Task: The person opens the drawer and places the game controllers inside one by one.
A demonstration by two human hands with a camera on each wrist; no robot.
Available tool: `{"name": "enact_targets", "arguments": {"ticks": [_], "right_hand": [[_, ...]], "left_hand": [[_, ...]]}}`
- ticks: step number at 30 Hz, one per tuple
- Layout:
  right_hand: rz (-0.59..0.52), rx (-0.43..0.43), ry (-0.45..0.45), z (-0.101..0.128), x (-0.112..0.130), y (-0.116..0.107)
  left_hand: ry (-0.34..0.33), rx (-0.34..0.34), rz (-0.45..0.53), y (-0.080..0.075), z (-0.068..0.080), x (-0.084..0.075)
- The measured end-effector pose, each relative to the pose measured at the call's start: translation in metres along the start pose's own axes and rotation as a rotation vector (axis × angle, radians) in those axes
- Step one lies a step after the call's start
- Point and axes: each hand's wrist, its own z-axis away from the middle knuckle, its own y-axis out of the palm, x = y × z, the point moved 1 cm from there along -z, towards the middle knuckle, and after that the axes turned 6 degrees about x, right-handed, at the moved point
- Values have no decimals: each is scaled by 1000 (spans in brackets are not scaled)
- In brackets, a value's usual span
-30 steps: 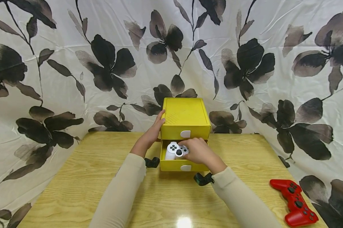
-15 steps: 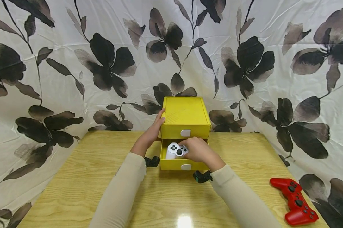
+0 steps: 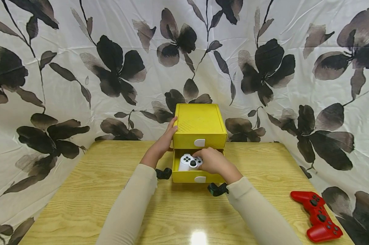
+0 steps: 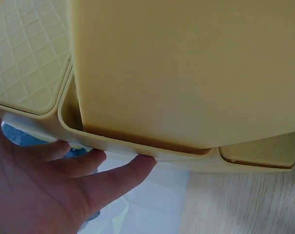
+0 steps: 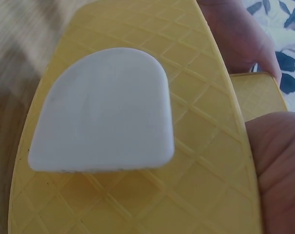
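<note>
White controller, likely light, rigid and smooth, sits in the open drawer; right hand curls around its grip, left hand rests flat against the yellow box.

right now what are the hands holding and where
The right hand grips the white game controller by its right side, inside the open lower drawer. The left hand braces the yellow drawer box at its left side.

Both sleeved arms reach forward, left hand flat with straight fingers, right hand apparently curled, palm down.
</note>
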Motion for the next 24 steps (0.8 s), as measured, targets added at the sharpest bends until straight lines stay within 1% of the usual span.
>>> {"name": "enact_targets", "arguments": {"ticks": [4, 9, 15, 24], "right_hand": [[-5, 2, 5, 1, 0, -1], [-11, -1, 3, 4, -1, -1], [-15, -13, -10, 7, -3, -1], [2, -77, -67, 13, -1, -4]], "left_hand": [[9, -22, -10, 0, -3, 3], [12, -32, -17, 1, -2, 4], [12, -20, -26, 1, -3, 5], [17, -28, -16, 0, -2, 5]]}}
